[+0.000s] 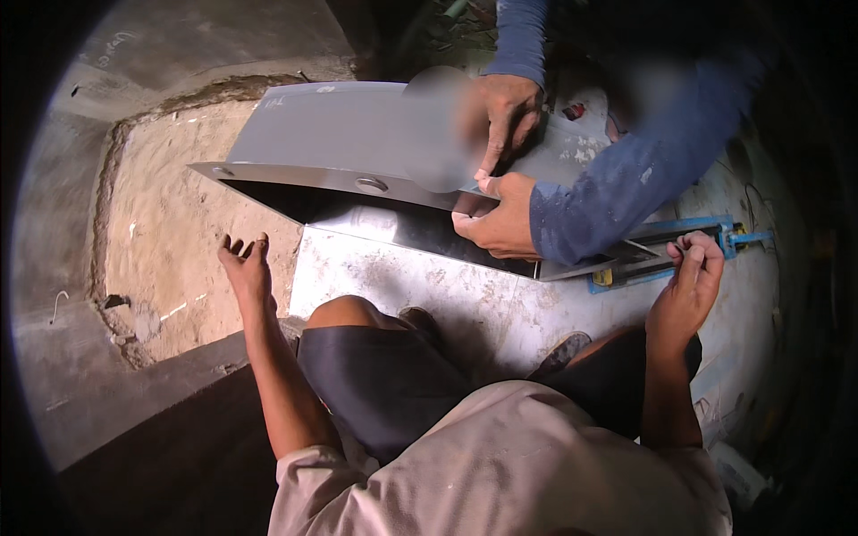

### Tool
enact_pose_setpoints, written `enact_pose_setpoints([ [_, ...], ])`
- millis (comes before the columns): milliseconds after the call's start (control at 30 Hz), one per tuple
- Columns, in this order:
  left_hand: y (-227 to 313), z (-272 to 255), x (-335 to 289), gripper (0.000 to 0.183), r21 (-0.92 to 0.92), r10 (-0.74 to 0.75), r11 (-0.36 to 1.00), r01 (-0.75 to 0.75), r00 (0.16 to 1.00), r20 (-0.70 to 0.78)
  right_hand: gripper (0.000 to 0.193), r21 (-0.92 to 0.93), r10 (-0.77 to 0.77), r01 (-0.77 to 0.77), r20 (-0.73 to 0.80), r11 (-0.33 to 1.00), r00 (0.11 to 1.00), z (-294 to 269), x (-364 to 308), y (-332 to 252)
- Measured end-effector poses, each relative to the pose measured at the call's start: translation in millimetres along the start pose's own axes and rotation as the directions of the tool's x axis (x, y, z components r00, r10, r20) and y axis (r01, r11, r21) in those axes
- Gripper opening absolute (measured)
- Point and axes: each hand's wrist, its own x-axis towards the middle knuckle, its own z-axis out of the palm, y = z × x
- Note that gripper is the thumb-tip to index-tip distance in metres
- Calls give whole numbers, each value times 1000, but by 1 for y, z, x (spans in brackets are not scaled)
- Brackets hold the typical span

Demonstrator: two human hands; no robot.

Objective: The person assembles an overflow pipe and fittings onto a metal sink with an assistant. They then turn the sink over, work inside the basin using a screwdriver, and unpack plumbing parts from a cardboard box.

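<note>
My left hand (247,272) is raised in the air off the left end of a grey sheet-metal box (326,125), its fingers apart and a little bent, with nothing in them. On the right, my right hand (686,290) is held up in front of a long blue-framed tool (661,259). Its fingers curl toward the thumb; whatever lies between them, if anything, is too small to make out. The box lies on its side, its dark hollow facing me. Across from me, another person's two hands (505,214) touch the box's right edge.
Under the box lies a dusty white board (393,277). Bare sandy ground (170,223), bordered by grey walls (54,223), lies to the left. A dark ledge (188,393) runs beside my left leg. The other person's blue sleeve (643,161) reaches across the right side.
</note>
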Motion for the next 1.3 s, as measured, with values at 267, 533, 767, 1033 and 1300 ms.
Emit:
enact_pose_setpoints([
  [267, -76, 34, 71, 108, 275, -115, 955, 108, 993, 10, 21, 411, 684, -603, -74, 684, 726, -4, -30, 55],
  [533, -88, 37, 92, 73, 142, 6, 989, -39, 974, 227, 32, 557, 720, -584, -36, 590, 693, 39, -48, 68],
  [767, -82, 39, 112, 65, 210, -41, 978, 2, 982, 183, 33, 544, 686, -529, -124, 651, 717, 71, -33, 59],
  [1033, -116, 30, 133, 49, 142, 179, 971, -193, 978, 105, 38, 535, 625, -432, -250, 726, 740, 83, 10, 66],
  [1300, -57, 6, 104, 37, 81, 320, 942, -326, 944, 78, 26, 508, 503, -341, -223, 791, 835, 56, 81, 91],
])
